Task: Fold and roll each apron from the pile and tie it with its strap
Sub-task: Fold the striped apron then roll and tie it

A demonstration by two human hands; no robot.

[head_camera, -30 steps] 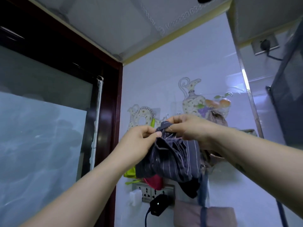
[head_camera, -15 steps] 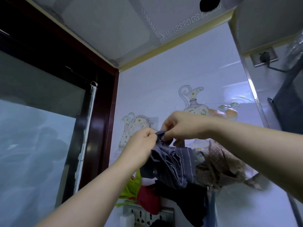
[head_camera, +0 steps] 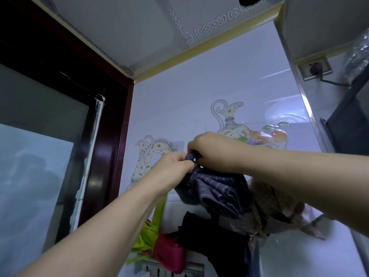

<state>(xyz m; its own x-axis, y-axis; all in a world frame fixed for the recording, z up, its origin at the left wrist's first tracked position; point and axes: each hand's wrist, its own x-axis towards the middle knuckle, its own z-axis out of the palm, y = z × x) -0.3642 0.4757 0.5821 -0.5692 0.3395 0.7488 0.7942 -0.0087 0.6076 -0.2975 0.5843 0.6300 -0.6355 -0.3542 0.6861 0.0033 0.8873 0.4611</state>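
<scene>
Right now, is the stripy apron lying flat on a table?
No, the left hand and right hand hold the striped apron bunched up.

Readable text, labels, brands, numbers, signs: none.
Striped apron [head_camera: 215,188], centre: stripes only, no tag that can be read.
Wall tiles [head_camera: 179,108], far: jug and fruit pictures, no lettering.
Wall socket [head_camera: 315,67], upper right: markings too small to tell.
</scene>
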